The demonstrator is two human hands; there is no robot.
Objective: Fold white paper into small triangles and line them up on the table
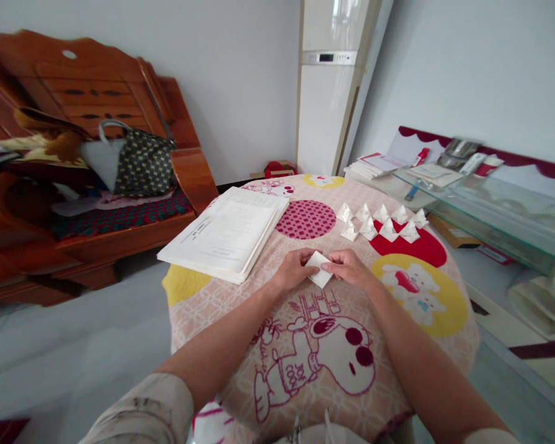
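Observation:
Between both hands, just above the cloth-covered table, is a small folded square of white paper [320,279], turned so a corner points toward me. My left hand [296,269] pinches its left side, thumb on top. From the right, my right hand [349,269] grips the same piece, its thumb near the middle of the paper. The fingers underneath are hidden. Beyond my right hand stand several folded white paper pieces [388,229] with pointed tops, set in two rows. To the left lies a thick stack of printed paper sheets [231,225].
A patterned tablecloth [203,327] covers the round table. On the right, a glass-topped stand [499,216] holds papers, a metal bowl and a red item. A carved wooden sofa [97,80] with a dark patterned bag [145,163] is at left. A tall white cabinet-like unit [326,111] stands behind.

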